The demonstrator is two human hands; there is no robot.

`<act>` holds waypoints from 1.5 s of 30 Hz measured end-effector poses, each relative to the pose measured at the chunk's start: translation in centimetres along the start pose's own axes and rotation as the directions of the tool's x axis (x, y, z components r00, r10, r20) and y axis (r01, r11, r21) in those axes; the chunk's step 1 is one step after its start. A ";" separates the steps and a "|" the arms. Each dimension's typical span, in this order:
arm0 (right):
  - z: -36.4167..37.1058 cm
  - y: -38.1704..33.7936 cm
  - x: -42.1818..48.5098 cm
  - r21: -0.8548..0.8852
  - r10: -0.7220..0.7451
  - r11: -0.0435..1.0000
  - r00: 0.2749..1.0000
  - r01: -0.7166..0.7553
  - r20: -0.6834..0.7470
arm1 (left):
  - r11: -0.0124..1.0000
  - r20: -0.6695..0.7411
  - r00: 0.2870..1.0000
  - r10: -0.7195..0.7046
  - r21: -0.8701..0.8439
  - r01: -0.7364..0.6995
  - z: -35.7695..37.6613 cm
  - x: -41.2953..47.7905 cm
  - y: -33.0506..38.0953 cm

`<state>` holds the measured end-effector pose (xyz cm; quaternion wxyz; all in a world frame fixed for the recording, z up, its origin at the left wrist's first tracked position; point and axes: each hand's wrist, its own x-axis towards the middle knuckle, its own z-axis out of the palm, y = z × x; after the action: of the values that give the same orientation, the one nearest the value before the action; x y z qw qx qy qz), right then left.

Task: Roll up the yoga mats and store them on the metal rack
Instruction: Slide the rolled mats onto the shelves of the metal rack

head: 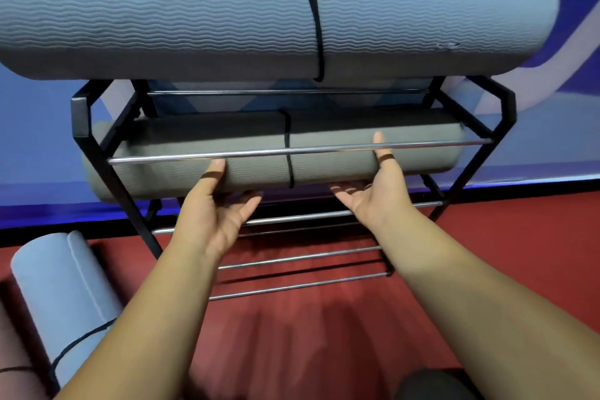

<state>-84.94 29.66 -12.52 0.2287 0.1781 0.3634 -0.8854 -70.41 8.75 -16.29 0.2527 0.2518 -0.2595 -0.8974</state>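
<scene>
Nearest to me, at my lower left, a rolled grey mat (pixel 65 286) tied with a black cord lies on the red floor (pixel 503 253), not yet stored; a dark shape at the bottom edge is too cropped to name. My forearms reach forward to the metal rack (pixel 81 117). The left hand (pixel 220 208) and right hand (pixel 373 185) are both palm-up, fingers (pixel 250 201) spread and loosely straight, tips tucked under the roll, with each thumb lying up against its front face; neither hand is wrapped round anything. What they meet is the olive-grey mat (pixel 162 172) on the middle shelf, its long axis running left to right across my view, parallel to the shiny front rail (pixel 422 145) that crosses just in front of it. The hands sit either side of its black tie (pixel 289 153), about equally near. The roll's left end sticks out past the frame, so I judge the coming move to be a push away from me and a little to the right, to seat it behind the rail. Below, the lower rails (pixel 302 256) carry nothing I can see, so there is room for the floor mat. Above, a larger grey mat (pixel 162 10) lies across the top shelf, overhanging both ends. Behind stands a blue and white wall (pixel 32 140).
</scene>
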 end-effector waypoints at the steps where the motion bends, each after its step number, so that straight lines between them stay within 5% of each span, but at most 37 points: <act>1: 0.2 0.0 -0.1 -0.013 -0.019 1.000 1.000 0.019 -0.008 | 1.000 0.002 1.000 0.000 0.016 0.000 0.0 0.2 0.1; 14: -0.6 0.0 0.3 -0.028 0.001 1.000 1.000 -0.001 -0.001 | 0.997 0.099 0.992 -0.074 -0.021 0.077 0.9 -0.8 -0.6; 19: -1.7 -0.3 0.2 0.003 0.038 0.999 0.997 -0.039 0.061 | 0.987 0.045 0.987 -0.152 0.054 0.150 2.2 -1.7 -2.6; 32: -0.3 -0.3 -0.6 -0.081 -0.026 0.996 0.998 0.021 -0.060 | 0.962 0.020 0.992 -0.126 0.246 0.117 2.9 -1.4 -2.1; 40: 0.0 -0.1 -1.1 -0.098 -0.077 0.993 0.994 0.069 -0.079 | 0.990 0.025 0.990 -0.140 -0.014 0.140 1.9 -1.3 -2.5; 45: 0.5 -0.1 -0.6 -0.137 -0.087 0.988 0.993 0.076 -0.075 | 0.976 -0.056 0.988 -0.141 0.160 0.149 2.7 -0.5 -1.8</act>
<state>-84.56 29.59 -11.84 0.1890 0.1827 0.4380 -0.8597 -72.20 11.29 -15.18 0.1707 0.3100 -0.3077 -0.8832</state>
